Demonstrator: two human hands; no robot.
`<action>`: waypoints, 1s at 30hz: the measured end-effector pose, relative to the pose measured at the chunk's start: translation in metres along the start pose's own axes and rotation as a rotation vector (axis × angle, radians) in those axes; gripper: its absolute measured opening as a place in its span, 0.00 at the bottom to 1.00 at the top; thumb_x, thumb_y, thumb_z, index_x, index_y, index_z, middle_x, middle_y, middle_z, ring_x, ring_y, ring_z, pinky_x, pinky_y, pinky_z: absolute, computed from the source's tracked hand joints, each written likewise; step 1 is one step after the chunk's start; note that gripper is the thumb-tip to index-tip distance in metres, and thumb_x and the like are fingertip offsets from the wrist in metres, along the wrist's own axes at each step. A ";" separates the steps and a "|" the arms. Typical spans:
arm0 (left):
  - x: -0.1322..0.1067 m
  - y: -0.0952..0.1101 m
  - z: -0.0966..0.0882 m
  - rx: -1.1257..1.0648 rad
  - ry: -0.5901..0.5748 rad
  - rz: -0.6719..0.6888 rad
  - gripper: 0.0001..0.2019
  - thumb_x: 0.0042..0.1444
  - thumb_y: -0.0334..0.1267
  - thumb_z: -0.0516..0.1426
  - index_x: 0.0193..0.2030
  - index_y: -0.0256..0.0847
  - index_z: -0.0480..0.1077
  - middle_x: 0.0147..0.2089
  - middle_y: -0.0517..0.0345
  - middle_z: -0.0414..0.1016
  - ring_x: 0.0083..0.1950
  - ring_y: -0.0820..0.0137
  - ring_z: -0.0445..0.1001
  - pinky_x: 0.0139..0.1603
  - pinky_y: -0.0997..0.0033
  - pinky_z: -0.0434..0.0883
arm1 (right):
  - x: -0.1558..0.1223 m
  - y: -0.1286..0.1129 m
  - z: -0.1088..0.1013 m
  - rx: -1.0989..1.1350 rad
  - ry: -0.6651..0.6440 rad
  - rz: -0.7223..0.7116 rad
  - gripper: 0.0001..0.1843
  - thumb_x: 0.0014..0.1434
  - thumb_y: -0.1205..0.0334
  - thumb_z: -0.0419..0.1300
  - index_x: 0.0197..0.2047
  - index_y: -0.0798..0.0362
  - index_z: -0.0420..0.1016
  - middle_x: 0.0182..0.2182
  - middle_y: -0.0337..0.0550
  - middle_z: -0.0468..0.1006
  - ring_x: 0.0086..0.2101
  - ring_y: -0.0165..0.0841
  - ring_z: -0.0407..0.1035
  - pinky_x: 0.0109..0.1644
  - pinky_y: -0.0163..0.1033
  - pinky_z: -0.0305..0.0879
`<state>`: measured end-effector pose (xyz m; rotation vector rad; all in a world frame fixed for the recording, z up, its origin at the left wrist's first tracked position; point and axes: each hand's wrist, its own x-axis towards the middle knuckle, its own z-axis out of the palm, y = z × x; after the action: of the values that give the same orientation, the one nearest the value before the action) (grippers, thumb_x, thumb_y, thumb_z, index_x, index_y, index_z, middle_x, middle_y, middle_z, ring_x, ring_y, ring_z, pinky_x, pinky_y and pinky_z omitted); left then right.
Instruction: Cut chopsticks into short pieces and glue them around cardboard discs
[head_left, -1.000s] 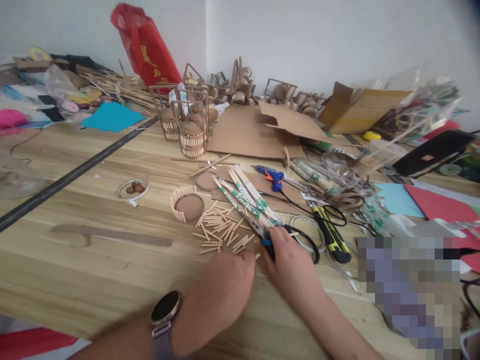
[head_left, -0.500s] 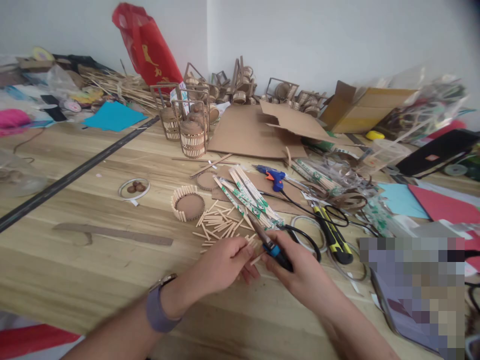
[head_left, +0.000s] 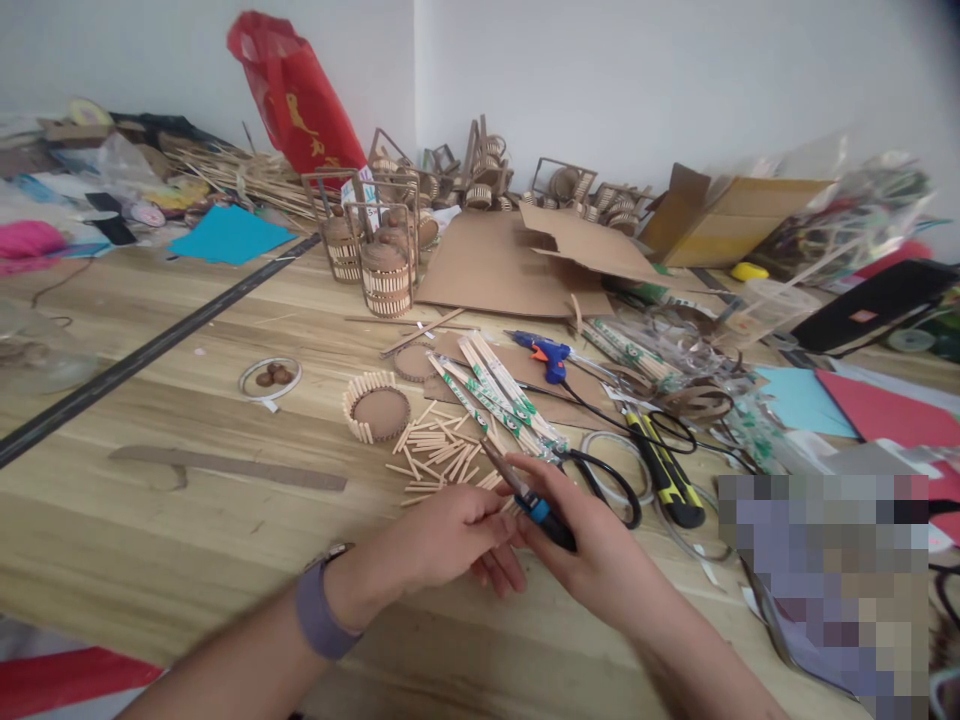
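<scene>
My right hand (head_left: 592, 545) grips a pair of pliers (head_left: 525, 490) by their blue and black handles, jaws pointing up and left. My left hand (head_left: 442, 540), with a watch strap on the wrist, is closed in a pinch beside the pliers; what it holds is too small to make out. Both hands hover just above the wooden table (head_left: 187, 540), at the near edge of a scatter of short cut sticks (head_left: 439, 455). A small round stick-walled basket (head_left: 376, 406) stands behind the sticks. Wrapped chopsticks (head_left: 499, 395) lie beside it.
Black scissors (head_left: 607, 480), a yellow utility knife (head_left: 664, 470) and a blue glue gun (head_left: 547, 355) lie right of the hands. Finished stick baskets (head_left: 384, 265), cardboard sheets (head_left: 510, 265), a red bag (head_left: 296, 95), a long black ruler (head_left: 150, 345) and a cardboard strip (head_left: 225, 467) fill the table.
My left hand turned over from palm-down on the table into a raised pinch. My right hand lifted the pliers off the table and brought them toward the left hand.
</scene>
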<state>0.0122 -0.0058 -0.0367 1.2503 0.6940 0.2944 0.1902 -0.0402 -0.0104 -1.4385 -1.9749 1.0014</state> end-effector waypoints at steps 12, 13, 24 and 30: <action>0.002 0.007 0.002 -0.392 0.220 0.000 0.26 0.41 0.60 0.66 0.32 0.37 0.70 0.29 0.58 0.75 0.30 0.71 0.72 0.34 0.71 0.66 | 0.000 0.004 0.012 -0.170 0.341 -0.140 0.27 0.57 0.59 0.63 0.58 0.47 0.62 0.57 0.53 0.63 0.58 0.45 0.62 0.58 0.52 0.65; 0.004 0.006 0.003 -0.408 0.236 0.020 0.25 0.42 0.58 0.67 0.33 0.37 0.71 0.29 0.59 0.74 0.30 0.71 0.72 0.34 0.71 0.65 | 0.000 0.002 0.015 -0.188 0.334 -0.127 0.29 0.54 0.59 0.65 0.58 0.48 0.62 0.56 0.53 0.63 0.58 0.46 0.62 0.58 0.52 0.66; 0.007 0.001 0.012 -0.379 0.293 0.066 0.10 0.48 0.43 0.63 0.31 0.38 0.72 0.31 0.60 0.74 0.36 0.69 0.71 0.38 0.71 0.64 | 0.003 0.003 0.027 -0.296 0.386 -0.124 0.33 0.51 0.67 0.63 0.60 0.50 0.60 0.51 0.52 0.61 0.51 0.45 0.67 0.51 0.48 0.72; 0.006 0.003 0.011 -0.314 0.291 0.122 0.13 0.49 0.47 0.63 0.33 0.38 0.73 0.34 0.58 0.76 0.40 0.66 0.72 0.41 0.69 0.66 | 0.004 0.004 0.026 -0.247 0.363 -0.092 0.34 0.50 0.66 0.64 0.60 0.50 0.61 0.50 0.51 0.63 0.50 0.42 0.68 0.50 0.46 0.72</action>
<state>0.0240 -0.0101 -0.0341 0.9586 0.7864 0.6701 0.1722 -0.0425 -0.0295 -1.5155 -1.9168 0.4276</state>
